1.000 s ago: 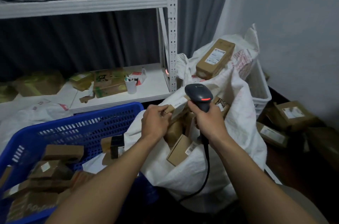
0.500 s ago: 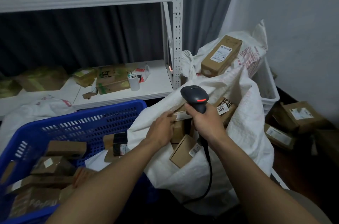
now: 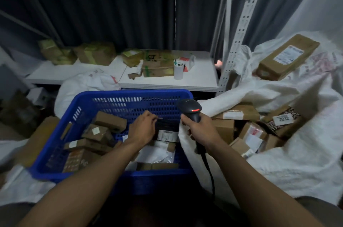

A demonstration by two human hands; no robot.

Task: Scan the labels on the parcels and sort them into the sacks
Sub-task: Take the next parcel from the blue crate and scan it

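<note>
Inside the blue basket [image 3: 130, 94], the left hand [image 3: 143, 130] grips a dark parcel [image 3: 167, 128] while the right hand [image 3: 201, 131] grips the scanner [image 3: 190, 109].

We see a blue basket [image 3: 111, 95], brown parcels [image 3: 109, 121], a white sack [image 3: 289, 167] and a black scanner [image 3: 189, 106] with a red light [image 3: 194, 110].

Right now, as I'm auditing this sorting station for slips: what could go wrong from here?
1. The cord of the scanner hangs from the right hand across the white sack beside the blue basket; it might snag.
2. The long box lies tilted atop the rear sack and may slide off.
</note>
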